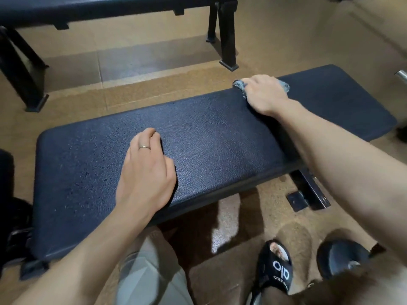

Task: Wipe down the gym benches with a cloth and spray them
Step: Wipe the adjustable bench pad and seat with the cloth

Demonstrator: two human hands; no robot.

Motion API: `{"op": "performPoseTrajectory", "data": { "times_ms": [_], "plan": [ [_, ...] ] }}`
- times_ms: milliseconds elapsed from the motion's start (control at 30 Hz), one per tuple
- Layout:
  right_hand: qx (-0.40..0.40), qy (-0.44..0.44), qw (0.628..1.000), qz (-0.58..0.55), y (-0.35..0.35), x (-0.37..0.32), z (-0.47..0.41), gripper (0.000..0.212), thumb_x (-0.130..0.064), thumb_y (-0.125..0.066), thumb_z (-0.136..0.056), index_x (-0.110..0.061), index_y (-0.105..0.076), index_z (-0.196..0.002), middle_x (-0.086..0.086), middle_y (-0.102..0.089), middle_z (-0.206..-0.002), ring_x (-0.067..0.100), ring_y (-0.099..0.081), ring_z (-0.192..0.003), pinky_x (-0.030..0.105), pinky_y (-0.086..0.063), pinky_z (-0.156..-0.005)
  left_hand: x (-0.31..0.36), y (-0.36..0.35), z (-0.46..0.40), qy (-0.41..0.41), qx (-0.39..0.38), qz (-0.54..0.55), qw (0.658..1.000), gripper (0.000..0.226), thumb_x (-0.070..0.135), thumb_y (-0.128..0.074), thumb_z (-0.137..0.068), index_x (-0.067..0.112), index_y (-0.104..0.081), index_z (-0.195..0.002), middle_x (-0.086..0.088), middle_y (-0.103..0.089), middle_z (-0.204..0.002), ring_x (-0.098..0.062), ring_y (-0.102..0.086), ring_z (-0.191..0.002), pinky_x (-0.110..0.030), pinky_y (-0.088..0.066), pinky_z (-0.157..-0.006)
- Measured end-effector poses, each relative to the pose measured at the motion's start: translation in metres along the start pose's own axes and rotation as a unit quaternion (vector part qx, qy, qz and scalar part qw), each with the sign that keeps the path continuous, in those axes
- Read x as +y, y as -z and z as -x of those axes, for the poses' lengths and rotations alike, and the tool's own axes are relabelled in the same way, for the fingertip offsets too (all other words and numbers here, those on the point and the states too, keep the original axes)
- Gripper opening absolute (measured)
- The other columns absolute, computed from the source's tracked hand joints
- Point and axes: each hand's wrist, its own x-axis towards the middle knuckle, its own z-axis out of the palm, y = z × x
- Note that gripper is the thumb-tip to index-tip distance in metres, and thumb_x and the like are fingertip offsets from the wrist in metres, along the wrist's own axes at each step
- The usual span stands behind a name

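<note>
While the right hand [263,95] grips a grey cloth [284,84] at the far edge of the dark padded bench [209,137], left hand [145,170] resting loosely curled on droplet-speckled padding, second bench [88,7] beyond, tan floor [154,69].

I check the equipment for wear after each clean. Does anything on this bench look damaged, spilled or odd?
No tears or cracks show on the bench pad. Its left part is speckled with fine droplets, likely spray not yet wiped. The right hand presses a grey cloth at the far edge; the left hand rests on the pad.
</note>
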Motion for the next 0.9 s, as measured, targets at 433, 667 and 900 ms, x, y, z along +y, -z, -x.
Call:
{"op": "performPoseTrajectory", "data": {
  "times_ms": [433,667,900],
  "plan": [
    [-0.015,0.19,0.981,-0.02,0.003,-0.163,0.023,0.048,-0.033,-0.023,-0.106,-0.028,-0.042,-0.15,0.011,-0.051,-0.146,0.032,-0.048,-0.132,0.043,-0.032,-0.111,0.0,0.003,0.0,-0.014,0.007,-0.005,1.0,0.055,0.024,-0.032,-0.094,-0.002,-0.045,-0.141,-0.016,-0.041,-0.15,-0.032,-0.035,-0.14,-0.046,-0.032,-0.118],
    [0.014,-0.007,1.0,0.012,0.001,-0.054,0.002,0.045,-0.031,-0.022,-0.104,-0.014,-0.056,-0.129,0.021,-0.055,-0.137,0.039,-0.049,-0.128,0.05,-0.031,-0.11,0.001,0.002,0.0,-0.01,0.004,-0.008,1.0,0.051,0.02,-0.039,-0.1,-0.001,-0.042,-0.146,-0.013,-0.038,-0.155,-0.028,-0.03,-0.145,-0.042,-0.03,-0.121],
    [-0.007,0.119,0.991,-0.062,-0.009,-0.199,0.057,0.052,-0.038,-0.024,-0.104,-0.034,-0.028,-0.156,0.007,-0.029,-0.163,0.033,-0.018,-0.152,0.054,-0.005,-0.124,-0.007,0.013,0.012,-0.026,0.037,-0.03,0.999,0.052,0.023,-0.039,-0.094,-0.003,-0.052,-0.137,-0.019,-0.05,-0.145,-0.035,-0.044,-0.136,-0.045,-0.034,-0.116]
  ]
}}
